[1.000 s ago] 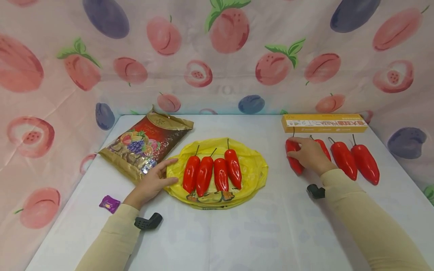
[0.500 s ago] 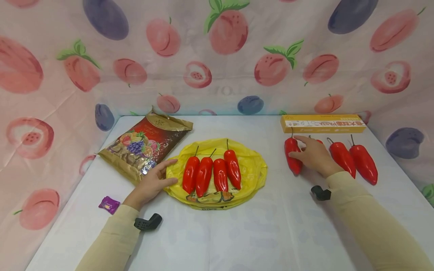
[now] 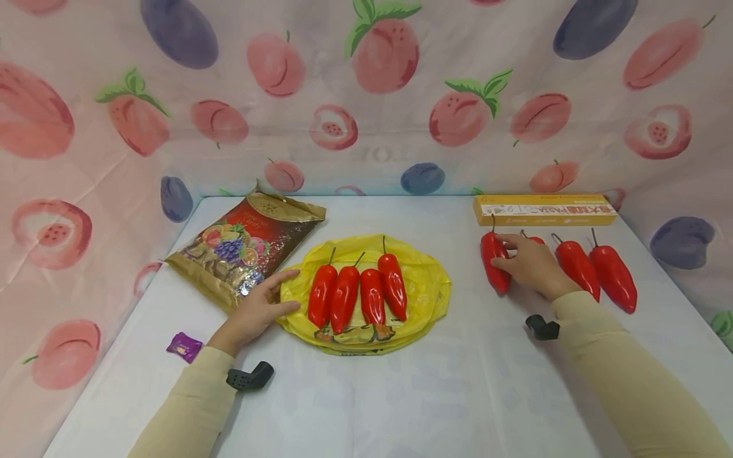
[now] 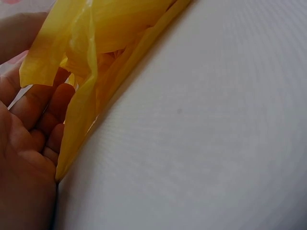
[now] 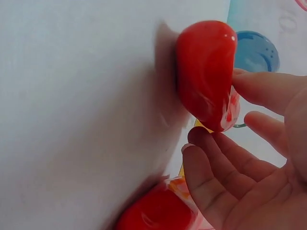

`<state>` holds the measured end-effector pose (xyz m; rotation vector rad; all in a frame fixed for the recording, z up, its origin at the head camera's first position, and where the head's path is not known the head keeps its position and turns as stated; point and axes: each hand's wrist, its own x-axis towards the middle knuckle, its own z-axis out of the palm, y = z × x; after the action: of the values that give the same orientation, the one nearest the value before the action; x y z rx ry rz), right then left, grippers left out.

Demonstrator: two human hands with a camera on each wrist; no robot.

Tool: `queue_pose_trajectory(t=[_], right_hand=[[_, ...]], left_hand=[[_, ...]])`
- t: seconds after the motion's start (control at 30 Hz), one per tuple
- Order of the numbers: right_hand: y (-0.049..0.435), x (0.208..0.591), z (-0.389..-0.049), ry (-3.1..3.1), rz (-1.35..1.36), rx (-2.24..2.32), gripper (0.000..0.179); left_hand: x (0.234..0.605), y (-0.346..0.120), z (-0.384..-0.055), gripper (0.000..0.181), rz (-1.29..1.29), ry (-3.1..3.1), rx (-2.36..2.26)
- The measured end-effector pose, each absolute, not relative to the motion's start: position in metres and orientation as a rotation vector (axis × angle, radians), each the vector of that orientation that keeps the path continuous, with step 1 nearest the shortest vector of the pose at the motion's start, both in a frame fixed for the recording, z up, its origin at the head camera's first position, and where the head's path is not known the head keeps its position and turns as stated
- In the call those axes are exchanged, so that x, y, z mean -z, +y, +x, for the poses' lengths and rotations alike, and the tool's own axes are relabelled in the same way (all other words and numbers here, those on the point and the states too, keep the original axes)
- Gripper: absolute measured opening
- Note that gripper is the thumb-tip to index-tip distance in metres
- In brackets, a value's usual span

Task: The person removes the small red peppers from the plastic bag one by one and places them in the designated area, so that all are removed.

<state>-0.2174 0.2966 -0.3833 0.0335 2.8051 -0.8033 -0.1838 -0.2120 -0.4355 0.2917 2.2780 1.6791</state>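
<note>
Several glossy red chili peppers lie side by side on a spread, crumpled yellow plastic bag. At the bag's left edge is my left hand, thumb and fingers spread apart. In the left wrist view, its fingers reach under a yellow fold. My right hand is beside a single chili pepper on the right of the table. Its fingertips are right at that pepper's side, thumb and fingers well apart in the right wrist view, where the pepper shows end-on.
More chili peppers lie right of my right hand, one mostly hidden behind it. A yellow pasta box lies behind them. A red and gold snack bag and a small purple wrapped sweet are on the left.
My right hand's fingertips have drawn back slightly to the right, off the top of the pepper. That pepper has shifted slightly. My left hand stays at the bag.
</note>
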Motion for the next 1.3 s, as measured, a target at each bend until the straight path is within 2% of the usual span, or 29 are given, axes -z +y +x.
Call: queue_pose_trajectory(t=[0.97,1.3], right_hand=[[0.302,0.383,-0.209,2.782,0.059,0.819,0.086],[0.273,0.366,-0.200,2.884,-0.033,0.847,0.080]], left_hand=[[0.434,-0.211,-0.183,0.065,0.280,2.289,-1.658],[0.434,-0.211,-0.183,0.065,0.279,2.289,-1.655]])
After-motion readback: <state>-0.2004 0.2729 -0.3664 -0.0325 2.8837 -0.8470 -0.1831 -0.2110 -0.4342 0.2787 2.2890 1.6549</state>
